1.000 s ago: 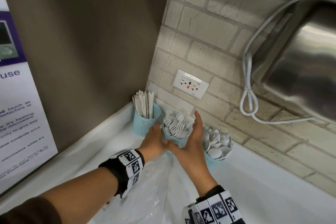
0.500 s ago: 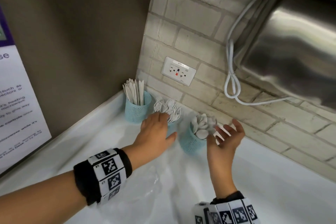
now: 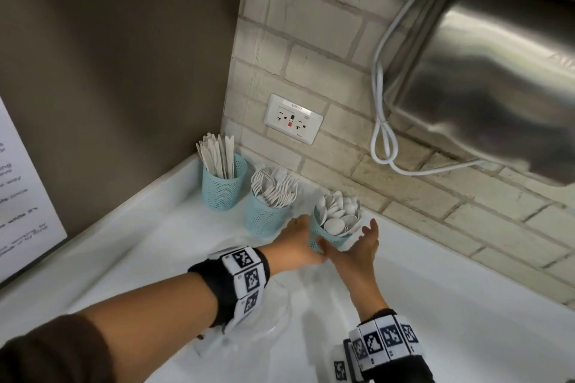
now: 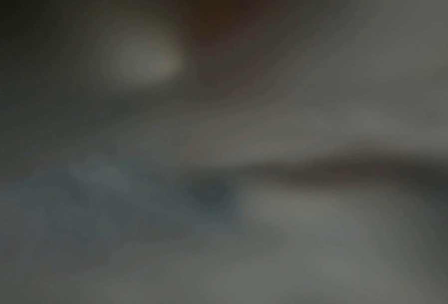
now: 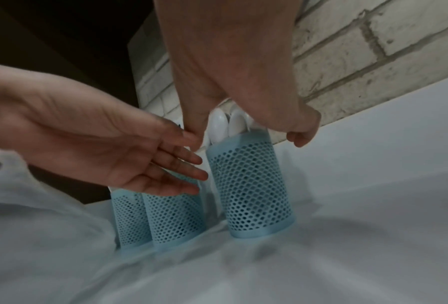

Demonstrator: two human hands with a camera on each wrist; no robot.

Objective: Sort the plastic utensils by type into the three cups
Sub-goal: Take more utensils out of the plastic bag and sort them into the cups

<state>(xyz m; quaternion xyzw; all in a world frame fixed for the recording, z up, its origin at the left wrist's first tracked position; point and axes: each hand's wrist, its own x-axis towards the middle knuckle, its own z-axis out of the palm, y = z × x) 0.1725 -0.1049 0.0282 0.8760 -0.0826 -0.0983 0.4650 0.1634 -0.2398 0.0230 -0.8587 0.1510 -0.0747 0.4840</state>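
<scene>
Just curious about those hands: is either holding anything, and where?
Nothing is clearly gripped. The left hand lies open beside the spoon cup's wall, the right hand arches open over its rim; contact cannot be told.

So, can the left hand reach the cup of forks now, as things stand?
Probably yes. The left hand is open beside the cup of forks, and nothing stands between them; only the cup of spoons is at its other side.

Both hands bare, no gloves. Left wrist band: black strap w/ white squares, each w/ a black blocky code. Right wrist band: same kind, black & white squares. Brown sleeve on left arm, dark sleeve on right.
</scene>
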